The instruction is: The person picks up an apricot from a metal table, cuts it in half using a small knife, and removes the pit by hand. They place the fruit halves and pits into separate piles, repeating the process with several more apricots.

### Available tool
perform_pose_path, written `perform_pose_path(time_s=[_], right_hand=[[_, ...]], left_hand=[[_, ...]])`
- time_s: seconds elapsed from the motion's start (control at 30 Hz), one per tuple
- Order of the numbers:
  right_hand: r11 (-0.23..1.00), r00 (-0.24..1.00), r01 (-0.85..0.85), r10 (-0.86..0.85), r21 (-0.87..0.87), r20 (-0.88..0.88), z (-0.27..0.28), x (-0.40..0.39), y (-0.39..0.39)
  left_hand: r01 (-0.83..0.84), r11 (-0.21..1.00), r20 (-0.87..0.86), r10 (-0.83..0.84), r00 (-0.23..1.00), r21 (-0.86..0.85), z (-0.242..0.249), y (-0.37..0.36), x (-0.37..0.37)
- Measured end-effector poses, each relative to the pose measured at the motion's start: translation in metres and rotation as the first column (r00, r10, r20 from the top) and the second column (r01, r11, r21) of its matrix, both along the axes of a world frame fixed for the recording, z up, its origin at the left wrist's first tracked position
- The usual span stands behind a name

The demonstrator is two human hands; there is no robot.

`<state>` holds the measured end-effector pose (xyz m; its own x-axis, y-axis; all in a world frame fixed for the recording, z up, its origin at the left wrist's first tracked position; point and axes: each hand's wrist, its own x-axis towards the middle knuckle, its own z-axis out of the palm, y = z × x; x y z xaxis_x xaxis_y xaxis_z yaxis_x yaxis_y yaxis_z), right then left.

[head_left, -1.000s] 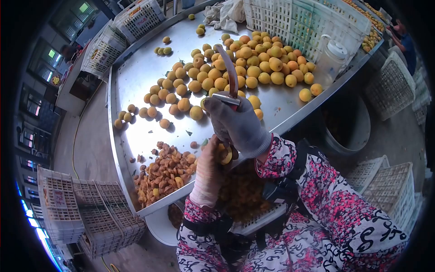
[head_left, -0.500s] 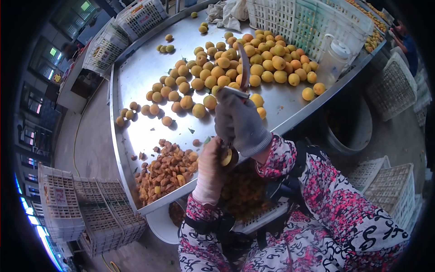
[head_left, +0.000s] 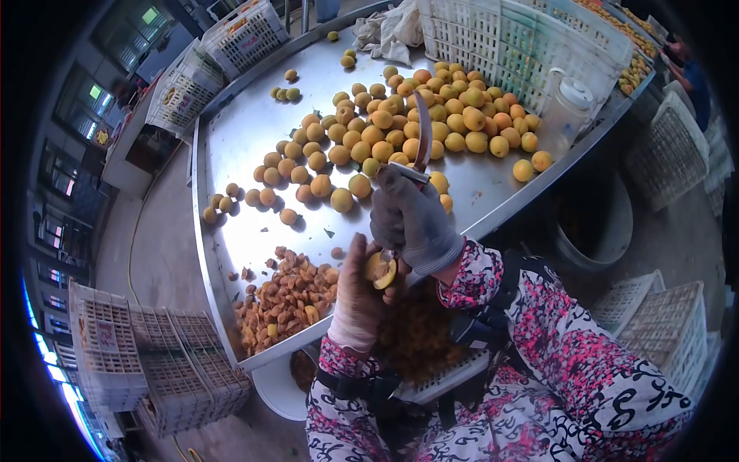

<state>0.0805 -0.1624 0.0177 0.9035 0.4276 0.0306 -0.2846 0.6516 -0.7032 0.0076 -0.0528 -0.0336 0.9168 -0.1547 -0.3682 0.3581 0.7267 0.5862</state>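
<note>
My left hand, in a pale wrap or glove, holds a cut apricot at the front edge of the metal table. The apricot's hollowed yellow inside faces up. Close beside it, my right hand, in a grey glove, is closed round a knife with a curved blade pointing up and away from me. The fingertips of that hand are near the apricot; whether they touch it is hidden. Whole apricots are heaped across the table beyond my hands. A pile of brown apricot pits lies to the left.
The metal table has a raised rim. White crates and a clear plastic jug stand at its back right. Below are a crate of cut fruit, a white bucket and a grey bin. Crates are stacked at left.
The apricot has turned so that its open inside faces me more fully. My left fingers have straightened somewhat. My right hand and the knife have shifted slightly down, with a small view shift.
</note>
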Motion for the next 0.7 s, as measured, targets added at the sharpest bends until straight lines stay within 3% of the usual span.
perform_pose_path(time_s=[0.03, 0.07, 0.1, 0.17, 0.27, 0.33, 0.4, 0.47, 0.7], right_hand=[[0.998, 0.998, 0.059, -0.06, -0.017, -0.017, 0.002, 0.0, 0.0], [0.996, 0.996, 0.094, -0.094, -0.007, -0.006, 0.004, 0.002, -0.001], [0.996, 0.996, 0.094, -0.094, -0.007, -0.006, 0.004, 0.005, -0.003], [0.997, 0.999, 0.033, -0.036, 0.072, 0.032, 0.001, 0.008, -0.006], [0.992, 0.999, 0.021, -0.017, 0.121, -0.03, -0.004, 0.007, -0.004], [0.986, 0.998, 0.015, -0.005, 0.164, -0.065, -0.005, 0.006, -0.001], [0.998, 0.998, 0.03, -0.027, 0.058, -0.063, -0.002, 0.005, 0.0], [0.998, 0.999, 0.036, -0.035, 0.048, -0.022, 0.001, 0.004, -0.001], [0.999, 0.998, 0.015, -0.012, -0.038, 0.062, 0.003, 0.002, -0.007]], left_hand=[[-0.152, 0.988, -0.078, 0.149, 0.986, -0.032, 0.001, -0.002, 0.002], [-0.082, 0.983, -0.103, 0.066, 0.993, -0.165, 0.006, 0.003, 0.003], [-0.083, 0.983, -0.103, 0.066, 0.992, -0.165, 0.001, 0.006, 0.003], [0.076, 0.955, 0.052, -0.064, 0.997, -0.286, -0.018, 0.012, 0.003], [0.144, 0.937, 0.08, -0.125, 0.989, -0.317, -0.029, 0.01, 0.003], [0.112, 0.951, 0.06, -0.099, 0.993, -0.288, -0.026, 0.005, 0.003], [0.081, 0.963, 0.039, -0.073, 0.997, -0.256, -0.02, 0.001, 0.004], [-0.128, 0.982, -0.135, 0.109, 0.985, -0.141, -0.01, -0.002, 0.005], [-0.027, 1.0, -0.038, 0.027, 0.999, -0.014, -0.009, 0.004, 0.006]])
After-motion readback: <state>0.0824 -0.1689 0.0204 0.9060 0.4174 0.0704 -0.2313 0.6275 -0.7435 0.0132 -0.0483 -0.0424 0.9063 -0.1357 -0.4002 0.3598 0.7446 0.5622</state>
